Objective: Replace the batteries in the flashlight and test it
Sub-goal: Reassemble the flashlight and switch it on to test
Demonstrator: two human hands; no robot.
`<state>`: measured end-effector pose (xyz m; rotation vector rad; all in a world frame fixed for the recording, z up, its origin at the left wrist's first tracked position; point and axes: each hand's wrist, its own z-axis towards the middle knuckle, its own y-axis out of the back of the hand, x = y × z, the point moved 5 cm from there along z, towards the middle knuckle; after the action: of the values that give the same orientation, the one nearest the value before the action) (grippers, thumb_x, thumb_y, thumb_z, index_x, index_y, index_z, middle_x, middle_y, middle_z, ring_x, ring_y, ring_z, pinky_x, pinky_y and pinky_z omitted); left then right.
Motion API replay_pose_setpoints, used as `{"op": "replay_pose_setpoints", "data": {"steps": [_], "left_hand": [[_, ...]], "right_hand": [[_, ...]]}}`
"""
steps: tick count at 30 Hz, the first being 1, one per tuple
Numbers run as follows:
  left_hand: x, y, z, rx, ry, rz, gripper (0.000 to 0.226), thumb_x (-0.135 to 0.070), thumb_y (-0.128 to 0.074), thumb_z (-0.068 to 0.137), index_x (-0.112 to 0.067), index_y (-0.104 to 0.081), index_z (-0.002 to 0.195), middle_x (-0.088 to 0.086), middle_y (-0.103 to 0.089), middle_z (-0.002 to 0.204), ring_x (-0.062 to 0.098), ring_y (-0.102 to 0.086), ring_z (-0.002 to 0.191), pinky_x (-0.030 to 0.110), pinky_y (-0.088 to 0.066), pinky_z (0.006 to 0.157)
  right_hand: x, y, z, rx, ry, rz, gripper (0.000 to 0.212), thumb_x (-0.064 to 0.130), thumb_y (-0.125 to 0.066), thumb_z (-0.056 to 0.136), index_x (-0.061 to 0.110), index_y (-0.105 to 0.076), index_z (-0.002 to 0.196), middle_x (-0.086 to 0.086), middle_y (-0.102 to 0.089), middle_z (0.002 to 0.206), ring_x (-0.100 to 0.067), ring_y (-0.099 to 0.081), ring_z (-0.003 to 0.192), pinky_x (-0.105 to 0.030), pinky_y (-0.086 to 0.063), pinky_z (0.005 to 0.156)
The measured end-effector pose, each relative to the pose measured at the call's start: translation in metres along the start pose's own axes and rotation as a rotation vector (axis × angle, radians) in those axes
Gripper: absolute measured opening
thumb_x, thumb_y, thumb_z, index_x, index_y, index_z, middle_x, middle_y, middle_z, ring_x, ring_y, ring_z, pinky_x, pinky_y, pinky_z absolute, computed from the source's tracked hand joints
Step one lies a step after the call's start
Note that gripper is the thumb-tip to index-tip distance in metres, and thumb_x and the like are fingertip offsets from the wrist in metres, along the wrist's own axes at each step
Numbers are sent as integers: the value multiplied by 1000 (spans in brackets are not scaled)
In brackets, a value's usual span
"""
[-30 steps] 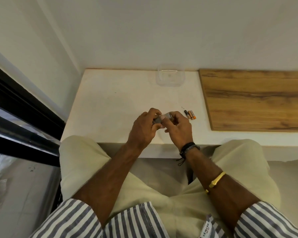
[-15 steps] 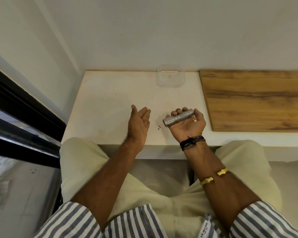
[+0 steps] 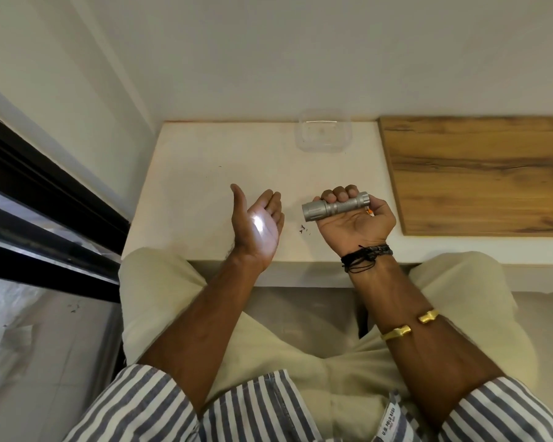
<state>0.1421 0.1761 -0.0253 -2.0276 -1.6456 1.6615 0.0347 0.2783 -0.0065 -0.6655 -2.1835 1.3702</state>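
Gripping the ribbed silver metal flashlight (image 3: 335, 206), the right hand (image 3: 355, 220) should steady its beam on the spread, empty left hand (image 3: 258, 224).

This looks like a plain room in a home or small office rather than a workshop or lab. A white worktop (image 3: 205, 173) runs into a corner of bare, off-white painted walls (image 3: 268, 52), and beyond the fingers (image 3: 339, 194) a clear plastic container (image 3: 324, 132) stands at the worktop's far edge. To the right of the fingers a wood-grain board (image 3: 479, 173) lies flat on the surface. Far to the left of the fingers a dark-framed glass pane (image 3: 39, 212) slants past, like a window or sliding door. The person sits at the worktop in a striped shirt (image 3: 141, 406) and pale trousers (image 3: 160, 301), everyday clothes with no work gear.
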Motion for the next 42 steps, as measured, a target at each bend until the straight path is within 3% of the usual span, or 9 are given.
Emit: {"op": "replay_pose_setpoints", "data": {"steps": [31,37,40,42], "left_hand": [[-3,1,2,10,-19,-7,98,-81,-13,90,-10,-21,156,12,-25,164,29,-21,152,43,-13,126],[-5,-1,1,39,4,-57,101,-83,-18,88,-10,-19,157,11,-22,165,25,-16,154,42,-7,126],[-4,-1,1,42,4,-67,101,-83,-17,88,-10,-19,157,11,-22,165,26,-16,154,42,-8,126],[-5,-1,1,41,3,-73,100,-83,-18,88,-10,-19,157,11,-23,165,26,-16,154,42,-8,126]], "right_hand": [[3,2,-2,31,-12,-30,18,26,-46,69,9,-50,69,-6,-47,66,-25,-48,63,-34,-43,77],[3,-3,-4,73,-41,-65,21,29,-54,72,9,-55,79,-5,-51,77,-24,-51,72,-38,-39,89],[3,-5,-4,71,-42,-121,10,14,-51,72,11,-55,81,-5,-53,79,-24,-51,74,-42,-38,98],[2,-4,-2,41,-40,-193,14,2,-45,79,12,-55,83,-6,-54,82,-24,-53,76,-44,-40,103]]}}
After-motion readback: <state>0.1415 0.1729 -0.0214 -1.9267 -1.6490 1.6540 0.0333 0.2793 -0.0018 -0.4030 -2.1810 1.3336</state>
